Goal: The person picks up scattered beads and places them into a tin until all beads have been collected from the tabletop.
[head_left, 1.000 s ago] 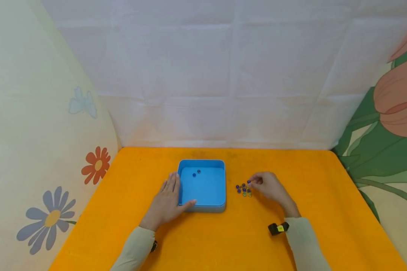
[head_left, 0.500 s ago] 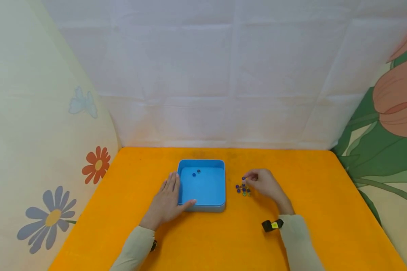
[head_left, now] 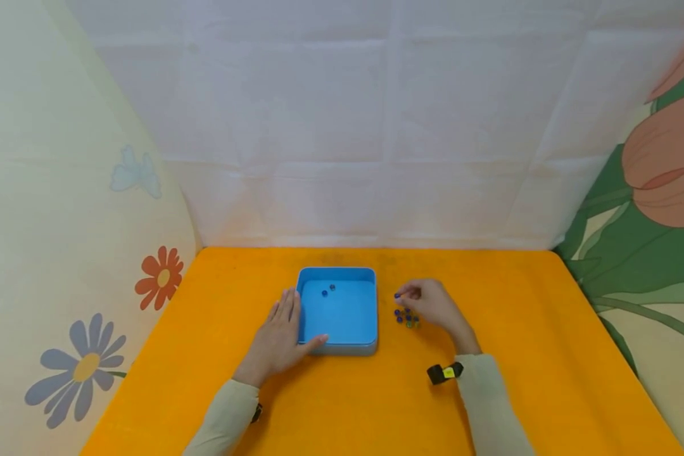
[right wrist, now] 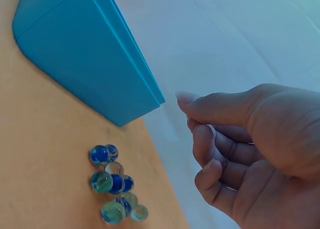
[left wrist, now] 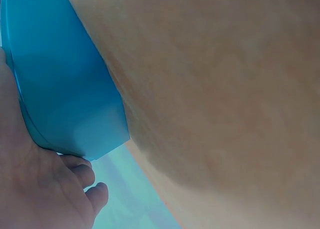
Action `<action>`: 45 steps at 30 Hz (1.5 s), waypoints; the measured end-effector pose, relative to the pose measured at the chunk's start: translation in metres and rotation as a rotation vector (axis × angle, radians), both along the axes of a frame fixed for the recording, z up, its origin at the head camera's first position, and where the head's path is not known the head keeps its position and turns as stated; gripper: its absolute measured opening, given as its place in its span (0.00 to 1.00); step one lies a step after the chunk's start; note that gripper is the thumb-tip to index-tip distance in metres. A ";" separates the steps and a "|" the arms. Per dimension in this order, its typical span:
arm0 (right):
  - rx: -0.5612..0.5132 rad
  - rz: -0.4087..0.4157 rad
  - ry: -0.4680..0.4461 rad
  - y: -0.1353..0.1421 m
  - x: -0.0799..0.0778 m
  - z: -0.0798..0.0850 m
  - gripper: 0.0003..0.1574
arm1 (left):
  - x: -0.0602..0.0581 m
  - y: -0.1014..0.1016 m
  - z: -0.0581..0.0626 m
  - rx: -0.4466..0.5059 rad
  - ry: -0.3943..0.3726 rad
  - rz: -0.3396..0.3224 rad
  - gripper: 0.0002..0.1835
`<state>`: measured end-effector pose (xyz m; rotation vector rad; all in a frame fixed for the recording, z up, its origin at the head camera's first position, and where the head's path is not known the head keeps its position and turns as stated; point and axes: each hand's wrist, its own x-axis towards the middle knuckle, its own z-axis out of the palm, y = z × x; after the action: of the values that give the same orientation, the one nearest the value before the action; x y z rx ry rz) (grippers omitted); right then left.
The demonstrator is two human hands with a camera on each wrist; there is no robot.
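Right hand (head_left: 433,304): pinching one blue marble (head_left: 398,296), held just right of the blue box (head_left: 344,320) — smooth, could slip and roll if the pinch loosens. Left hand (head_left: 276,342): fingers extended against the box. Marble cluster (right wrist: 116,184): loose on the counter (head_left: 342,405) — any bump might scatter it.

A small, screened-off booth, whether in a home or a studio cannot be told. A creased white sheet (head_left: 319,126) backs the orange tabletop (head_left: 507,304), with a daisy-printed hanging (head_left: 63,253) left and a tulip-printed hanging (head_left: 664,259) right.
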<state>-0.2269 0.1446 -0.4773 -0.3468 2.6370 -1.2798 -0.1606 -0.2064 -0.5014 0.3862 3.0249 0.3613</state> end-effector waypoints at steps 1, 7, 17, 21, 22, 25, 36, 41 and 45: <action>-0.002 0.002 0.003 -0.001 0.000 0.000 0.11 | 0.000 0.000 0.000 -0.001 -0.001 0.000 0.65; -0.021 0.001 0.006 -0.010 -0.002 0.002 0.11 | -0.001 0.000 0.001 -0.007 -0.010 -0.001 0.65; -0.056 0.020 -0.028 -0.024 -0.006 0.001 0.10 | 0.000 0.000 0.002 0.002 -0.026 0.006 0.65; -0.072 0.019 -0.035 -0.030 -0.006 0.002 0.11 | 0.000 0.000 0.002 0.009 -0.023 0.012 0.65; -0.079 0.021 -0.036 -0.032 -0.006 0.002 0.11 | 0.001 0.000 0.002 0.010 -0.023 0.013 0.65; -0.096 0.033 -0.041 -0.036 -0.006 0.002 0.11 | 0.000 0.001 0.002 0.005 -0.023 0.015 0.64; -0.080 0.063 -0.003 -0.046 -0.011 0.004 0.08 | 0.001 0.002 0.002 -0.002 -0.012 0.018 0.65; -0.064 0.062 0.004 -0.051 -0.012 0.007 0.07 | 0.001 0.001 0.001 -0.008 0.004 0.016 0.64; -0.057 0.068 -0.004 -0.054 -0.014 0.008 0.07 | 0.001 0.001 0.000 -0.005 0.000 0.015 0.65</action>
<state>-0.2410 0.0906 -0.4693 -0.4383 2.5656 -1.3350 -0.1599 -0.2050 -0.5014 0.3637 3.0293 0.3541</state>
